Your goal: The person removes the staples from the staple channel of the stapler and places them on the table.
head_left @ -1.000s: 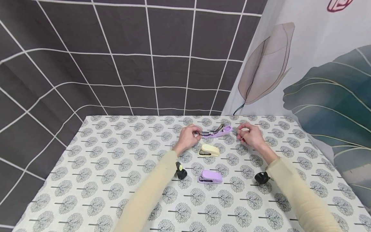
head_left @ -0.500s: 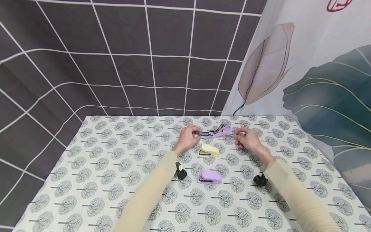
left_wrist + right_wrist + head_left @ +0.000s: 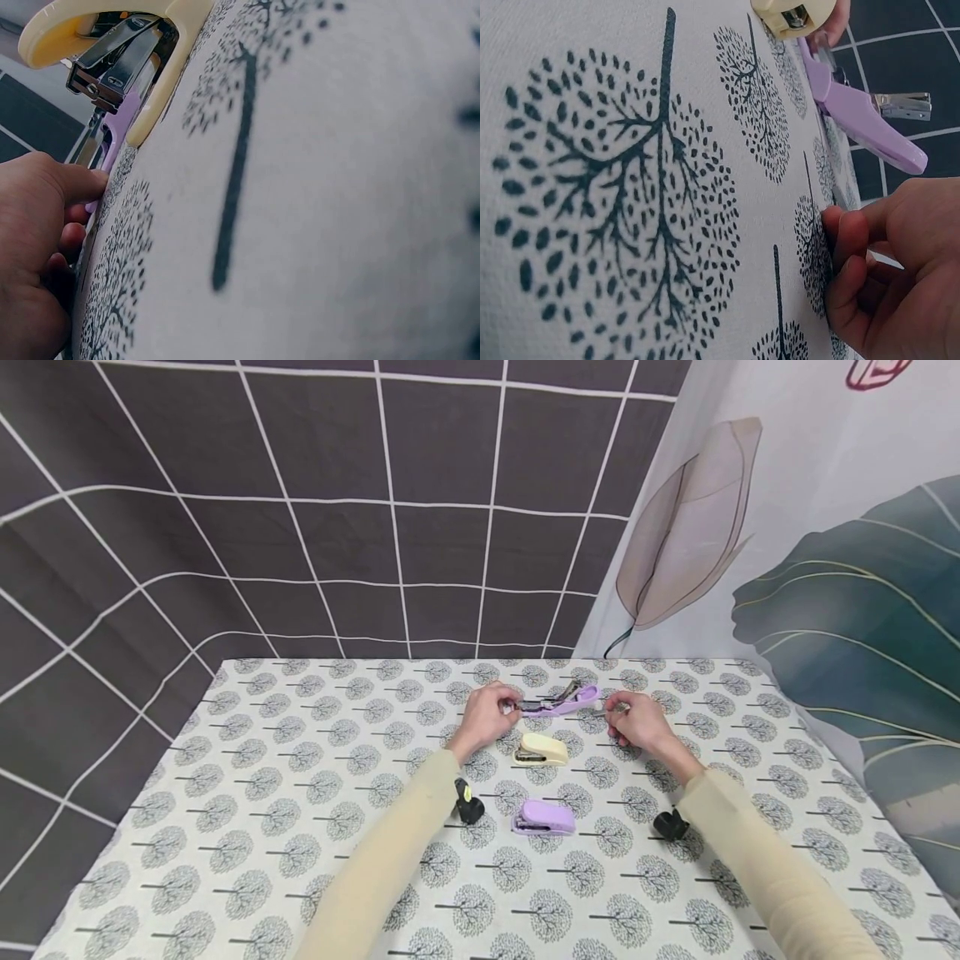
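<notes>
A lilac stapler lies opened out near the back of the table, its metal inner parts exposed and its top swung back to the right. My left hand pinches the stapler's left end between thumb and fingers. Close to its right end, my right hand holds a thin silvery strip of staples between thumb and fingertips, mostly hidden by the fingers. The right wrist view shows the lilac top tilted up beyond that hand. Just in front sits a closed cream-yellow stapler.
A second lilac stapler, closed, lies nearer to me, between the forearms. White cloth with a tree print covers the table. Behind hangs a dark grid-patterned curtain, with a leaf-patterned one on the right.
My right hand has shifted left, closer to the opened stapler's right end. The left hand and all three staplers have stayed in place.
</notes>
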Action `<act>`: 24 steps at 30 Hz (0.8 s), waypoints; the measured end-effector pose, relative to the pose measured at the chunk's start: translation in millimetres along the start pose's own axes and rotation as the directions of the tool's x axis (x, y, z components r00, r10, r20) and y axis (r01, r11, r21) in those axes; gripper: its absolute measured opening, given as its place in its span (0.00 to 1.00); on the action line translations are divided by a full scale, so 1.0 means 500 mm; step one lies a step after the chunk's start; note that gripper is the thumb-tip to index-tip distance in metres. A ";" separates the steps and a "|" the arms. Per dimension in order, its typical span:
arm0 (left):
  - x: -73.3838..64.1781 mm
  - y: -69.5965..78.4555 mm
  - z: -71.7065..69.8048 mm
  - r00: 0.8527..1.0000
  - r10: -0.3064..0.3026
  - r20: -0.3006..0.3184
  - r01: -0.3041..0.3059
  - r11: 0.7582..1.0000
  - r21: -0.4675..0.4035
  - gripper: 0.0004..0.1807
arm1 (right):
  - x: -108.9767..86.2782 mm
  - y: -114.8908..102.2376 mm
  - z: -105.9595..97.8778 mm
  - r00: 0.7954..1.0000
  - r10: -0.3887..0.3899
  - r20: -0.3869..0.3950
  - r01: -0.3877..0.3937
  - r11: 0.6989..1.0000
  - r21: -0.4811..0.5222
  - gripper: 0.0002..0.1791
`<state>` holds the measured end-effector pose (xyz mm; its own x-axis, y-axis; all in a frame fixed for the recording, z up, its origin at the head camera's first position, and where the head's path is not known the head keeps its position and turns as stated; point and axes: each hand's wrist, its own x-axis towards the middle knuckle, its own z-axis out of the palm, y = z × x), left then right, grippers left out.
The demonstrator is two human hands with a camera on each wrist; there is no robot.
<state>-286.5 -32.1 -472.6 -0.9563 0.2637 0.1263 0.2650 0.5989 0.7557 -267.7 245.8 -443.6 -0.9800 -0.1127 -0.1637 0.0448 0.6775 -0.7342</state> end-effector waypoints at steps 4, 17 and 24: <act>0.000 0.000 0.000 1.000 0.008 -0.001 -0.008 1.000 0.009 0.15 | 0.000 0.001 -0.001 1.000 0.003 0.002 -0.003 1.000 -0.027 0.09; 0.000 -0.001 0.001 1.000 0.008 -0.005 -0.008 1.000 -0.001 0.15 | -0.001 -0.001 -0.003 1.000 0.009 0.013 -0.008 1.000 -0.027 0.12; 0.000 0.000 0.001 1.000 0.006 -0.004 -0.006 1.000 0.001 0.15 | -0.003 -0.003 -0.004 1.000 0.024 0.019 -0.024 1.000 0.004 0.12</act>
<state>-286.5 -31.9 -472.9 -0.9553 0.2637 0.1334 0.2704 0.5979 0.7546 -266.7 246.3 -441.1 -0.9748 -0.1106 -0.1938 0.0689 0.6771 -0.7326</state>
